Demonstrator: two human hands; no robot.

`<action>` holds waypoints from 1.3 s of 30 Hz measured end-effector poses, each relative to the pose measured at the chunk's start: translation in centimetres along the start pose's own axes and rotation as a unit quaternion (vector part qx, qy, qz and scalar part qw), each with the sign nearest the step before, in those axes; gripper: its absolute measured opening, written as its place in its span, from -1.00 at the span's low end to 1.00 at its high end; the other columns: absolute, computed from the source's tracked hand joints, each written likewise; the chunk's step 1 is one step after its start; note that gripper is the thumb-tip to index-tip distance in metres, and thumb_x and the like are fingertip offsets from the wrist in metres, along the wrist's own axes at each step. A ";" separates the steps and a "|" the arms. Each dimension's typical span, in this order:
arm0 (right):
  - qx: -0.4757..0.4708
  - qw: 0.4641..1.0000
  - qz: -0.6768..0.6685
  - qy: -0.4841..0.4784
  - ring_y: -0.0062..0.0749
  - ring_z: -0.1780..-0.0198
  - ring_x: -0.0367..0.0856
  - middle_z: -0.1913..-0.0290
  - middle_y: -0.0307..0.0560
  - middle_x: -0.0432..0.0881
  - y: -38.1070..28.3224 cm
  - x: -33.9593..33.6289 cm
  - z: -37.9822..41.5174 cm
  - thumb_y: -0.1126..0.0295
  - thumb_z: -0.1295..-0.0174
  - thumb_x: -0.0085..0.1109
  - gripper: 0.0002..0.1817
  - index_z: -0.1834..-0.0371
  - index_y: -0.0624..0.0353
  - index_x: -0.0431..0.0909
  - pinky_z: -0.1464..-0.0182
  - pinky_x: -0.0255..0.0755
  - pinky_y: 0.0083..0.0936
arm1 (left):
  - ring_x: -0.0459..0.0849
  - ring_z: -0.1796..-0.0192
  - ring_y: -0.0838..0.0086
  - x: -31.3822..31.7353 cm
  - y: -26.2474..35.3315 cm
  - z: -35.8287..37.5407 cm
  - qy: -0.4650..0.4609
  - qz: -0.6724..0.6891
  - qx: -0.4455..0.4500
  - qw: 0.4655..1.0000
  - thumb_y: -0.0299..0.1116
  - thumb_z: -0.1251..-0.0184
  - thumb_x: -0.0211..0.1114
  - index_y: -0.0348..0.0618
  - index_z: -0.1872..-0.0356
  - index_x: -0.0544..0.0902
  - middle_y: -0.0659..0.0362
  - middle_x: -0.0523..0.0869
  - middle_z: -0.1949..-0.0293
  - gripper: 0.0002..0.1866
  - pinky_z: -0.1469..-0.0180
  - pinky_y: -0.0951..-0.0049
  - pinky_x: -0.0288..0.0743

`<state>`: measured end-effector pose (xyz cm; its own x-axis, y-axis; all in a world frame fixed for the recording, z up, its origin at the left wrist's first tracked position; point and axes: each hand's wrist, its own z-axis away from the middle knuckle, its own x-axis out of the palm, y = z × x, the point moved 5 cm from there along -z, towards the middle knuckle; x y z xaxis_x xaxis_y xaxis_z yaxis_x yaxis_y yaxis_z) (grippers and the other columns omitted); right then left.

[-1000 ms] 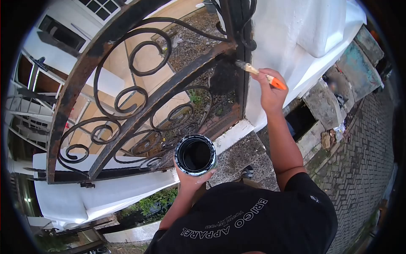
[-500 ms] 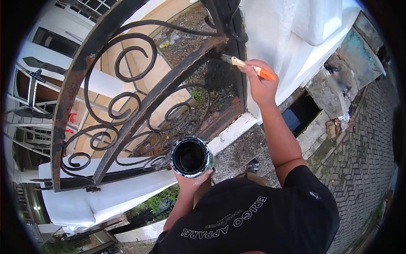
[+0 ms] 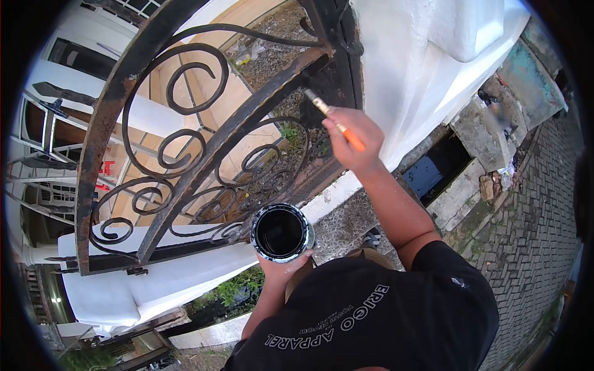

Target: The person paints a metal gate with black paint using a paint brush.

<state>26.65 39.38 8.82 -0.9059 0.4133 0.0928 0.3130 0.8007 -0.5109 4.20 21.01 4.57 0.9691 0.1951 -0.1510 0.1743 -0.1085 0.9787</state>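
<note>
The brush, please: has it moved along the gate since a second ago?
Yes. The brush in the right hand has swung down and left, off the gate's upright at the white wall, onto the diagonal bar.

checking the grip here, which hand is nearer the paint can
Left. The left hand holds the paint can from below, fingers wrapped on its underside. The right hand is raised well above it, gripping a brush against the iron gate.

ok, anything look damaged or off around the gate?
Yes: the iron gate is rusty brown along its outer frame and diagonal bar, with black paint only near the brush in the right hand. The paint can in the left hand sits level, with no spill visible.
</note>
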 end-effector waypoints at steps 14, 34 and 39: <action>0.013 0.999 0.005 0.028 -0.15 0.32 0.74 0.30 0.06 0.74 -0.2 0.1 0.1 0.59 -0.09 0.43 -0.84 0.26 0.27 0.68 0.25 0.61 -0.40 | 0.60 -0.27 0.24 -1.7 -1.4 2.5 0.009 -0.052 0.014 0.998 -0.22 0.26 0.73 -0.24 -0.39 0.28 0.03 0.58 -0.23 0.10 -0.37 0.19 0.43; 0.004 1.000 -0.008 0.009 -0.19 0.33 0.72 0.30 0.03 0.74 -0.3 0.3 0.6 0.60 -0.10 0.41 -0.87 0.29 0.28 0.68 0.24 0.59 -0.45 | 0.59 -0.28 0.24 -1.6 -1.3 3.2 0.007 -0.074 -0.004 0.997 -0.21 0.28 0.73 -0.25 -0.40 0.26 0.03 0.57 -0.24 0.12 -0.37 0.20 0.43; 0.160 0.982 -0.103 0.001 -0.39 0.27 0.75 0.28 -0.02 0.75 -1.0 0.4 3.1 0.60 -0.16 0.40 -0.88 0.25 0.29 0.69 0.25 0.62 -0.44 | 0.58 -0.28 0.25 -1.2 -0.8 2.2 0.033 -0.027 0.020 0.999 -0.18 0.29 0.77 -0.27 -0.36 0.31 0.01 0.58 -0.21 0.10 -0.37 0.18 0.42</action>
<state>25.07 37.39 6.71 -0.9402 0.2571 0.2235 0.0167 0.6900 -0.7236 3.30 18.69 3.67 0.9446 0.2661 -0.1920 0.2336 -0.1346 0.9630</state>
